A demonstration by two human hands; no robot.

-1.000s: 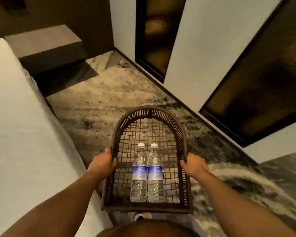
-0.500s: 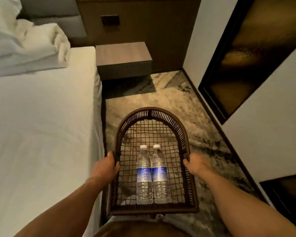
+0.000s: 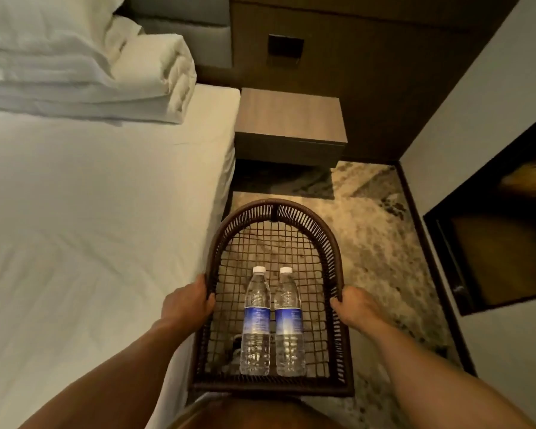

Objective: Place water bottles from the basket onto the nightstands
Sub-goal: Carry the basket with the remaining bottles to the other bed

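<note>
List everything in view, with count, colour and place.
water bottles: two, clear with blue labels and white caps, lying side by side in the basket
basket: one, dark brown wicker, held over the carpet
nightstand: one, brown wood, beside the bed
bed: one, white sheet, left
folded duvet: one, white, at the bed's head
carpet: one, beige and dark patterned
left hand: gripping the basket's left rim
right hand: gripping the right rim
</note>
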